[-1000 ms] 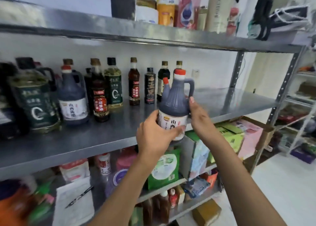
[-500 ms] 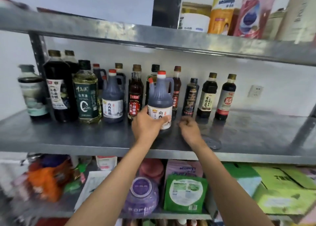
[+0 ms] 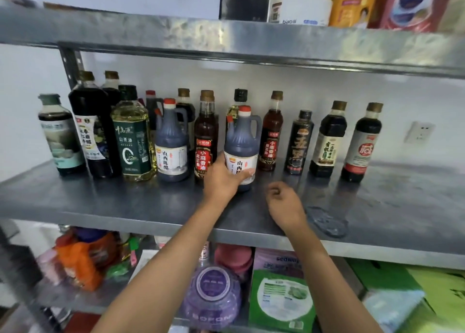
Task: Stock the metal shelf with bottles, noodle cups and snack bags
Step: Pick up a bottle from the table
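Left hand [image 3: 222, 179] grips upright dark, red-capped vinegar jug [image 3: 242, 146], seemingly shelved.

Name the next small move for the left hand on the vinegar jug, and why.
Probably let go and draw back: the vinegar jug already stands upright on the metal shelf in the bottle row, the left hand grips its label, and the right hand holds nothing.

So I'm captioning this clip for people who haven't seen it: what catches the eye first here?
First, the left hand gripping a vinegar jug that stands mid-shelf, in front of the row of dark bottles along the wall. Beside it the right hand hovers loosely curled over the bare shelf, holding nothing. A matching jug stands further left in the row.
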Tool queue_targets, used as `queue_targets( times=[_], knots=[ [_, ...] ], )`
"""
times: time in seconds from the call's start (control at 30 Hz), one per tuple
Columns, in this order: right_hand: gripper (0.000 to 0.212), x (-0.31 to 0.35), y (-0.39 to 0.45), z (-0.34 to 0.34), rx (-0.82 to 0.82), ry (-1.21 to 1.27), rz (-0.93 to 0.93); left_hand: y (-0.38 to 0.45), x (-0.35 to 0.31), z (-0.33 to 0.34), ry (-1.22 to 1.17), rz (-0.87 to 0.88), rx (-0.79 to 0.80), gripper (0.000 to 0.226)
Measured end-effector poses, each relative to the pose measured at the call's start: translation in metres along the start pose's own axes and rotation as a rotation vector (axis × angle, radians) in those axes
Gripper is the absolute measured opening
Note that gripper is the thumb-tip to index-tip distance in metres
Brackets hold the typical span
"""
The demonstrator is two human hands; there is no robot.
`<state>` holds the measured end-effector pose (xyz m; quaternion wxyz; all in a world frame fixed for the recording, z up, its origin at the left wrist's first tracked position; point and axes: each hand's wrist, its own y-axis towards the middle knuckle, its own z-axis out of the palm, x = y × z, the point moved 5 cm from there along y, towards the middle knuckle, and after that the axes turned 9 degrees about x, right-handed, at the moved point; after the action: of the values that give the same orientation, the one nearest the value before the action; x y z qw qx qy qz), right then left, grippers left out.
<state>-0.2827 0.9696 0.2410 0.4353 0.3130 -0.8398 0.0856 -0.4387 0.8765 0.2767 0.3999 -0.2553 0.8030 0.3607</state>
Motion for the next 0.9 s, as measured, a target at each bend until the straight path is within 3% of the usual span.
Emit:
queue_targets(
  times=[0.33,0.53,0.7,0.83,0.9],
  knots=[
    [0.019,0.015,-0.02,0.007,-0.041,-0.454,-0.195,-0.001,0.005,0.006,0.112,0.04,0.046,0.072],
    [0.02,0.015,-0.034,0.006,-0.178,-0.675,-0.08,-0.034,-0.003,-0.001,0.403,0.077,0.103,0.093],
    [0.058,0.0,-0.09,0.023,-0.412,-0.695,-0.029,-0.089,0.001,-0.003,0.521,0.433,0.122,0.054],
    [0.067,-0.014,-0.133,0.042,-0.356,-0.649,0.113,-0.148,0.027,0.012,0.656,0.699,0.198,0.053],
    [0.066,-0.021,-0.156,0.047,-0.332,-0.654,0.165,-0.164,0.035,0.019,0.668,0.739,0.256,0.054]
  ],
)
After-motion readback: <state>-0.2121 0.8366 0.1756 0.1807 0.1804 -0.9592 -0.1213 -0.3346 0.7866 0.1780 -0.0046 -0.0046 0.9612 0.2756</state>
